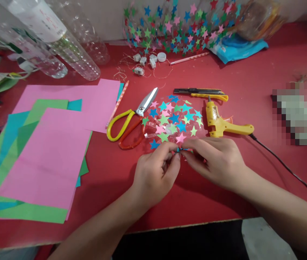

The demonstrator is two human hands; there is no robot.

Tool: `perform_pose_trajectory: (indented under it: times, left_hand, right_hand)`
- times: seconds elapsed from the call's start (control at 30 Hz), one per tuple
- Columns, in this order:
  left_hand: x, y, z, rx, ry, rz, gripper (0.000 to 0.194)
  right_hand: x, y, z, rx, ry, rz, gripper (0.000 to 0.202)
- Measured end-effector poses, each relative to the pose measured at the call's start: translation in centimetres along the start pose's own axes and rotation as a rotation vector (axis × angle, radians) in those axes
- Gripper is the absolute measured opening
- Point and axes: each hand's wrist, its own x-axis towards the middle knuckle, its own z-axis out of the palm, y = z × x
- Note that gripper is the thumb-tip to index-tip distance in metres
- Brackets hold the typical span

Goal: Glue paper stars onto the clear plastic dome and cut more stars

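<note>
Forearms [96, 224] up front, L hand's [157, 171] fingers [171, 145] pinch a blue bit [178, 149] btwn the hands, R hand's [218, 160] fingers at its right side (grip can't tell), both equally near, long axis unclear, stars [174, 118] just beyond.

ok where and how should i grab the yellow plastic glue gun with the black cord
Probably by its yellow handle, coming from the right with the right hand. The glue gun lies flat on its side, handle jutting out to the right, while its dark nozzle points away from you, so that grip should keep fingers off it.
</note>
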Motion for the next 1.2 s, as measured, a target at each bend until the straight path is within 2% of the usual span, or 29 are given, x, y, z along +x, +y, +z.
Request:
perform_pose_trajectory:
  times: [0.33, 0.6, 0.93, 1.2]
  left_hand:
    - [0.4, 0.2, -0.4, -0.215, 0.018, -0.175, 0.005]
    - [0.8, 0.3, -0.7, -0.259, 0.049, -0.161, 0.004]
    - [0.9, 0.0, -0.6, -0.23, 0.077, -0.111, 0.008]
    - [1.1, -0.1, -0.7, -0.215, 0.094, -0.072, 0.011]
  right_hand:
    - [0.0, -0.2, -0.4, 0.002, 0.047, 0.013, 0.01]
    - [-0.1, 0.2, -0.9, -0.031, 0.078, 0.003, 0.005]
    - [0.2, 0.6, -0.8, -0.075, 0.126, -0.03, 0.013]
    - [0.1, 1.0, -1.0, -0.099, 0.146, -0.022, 0.012]
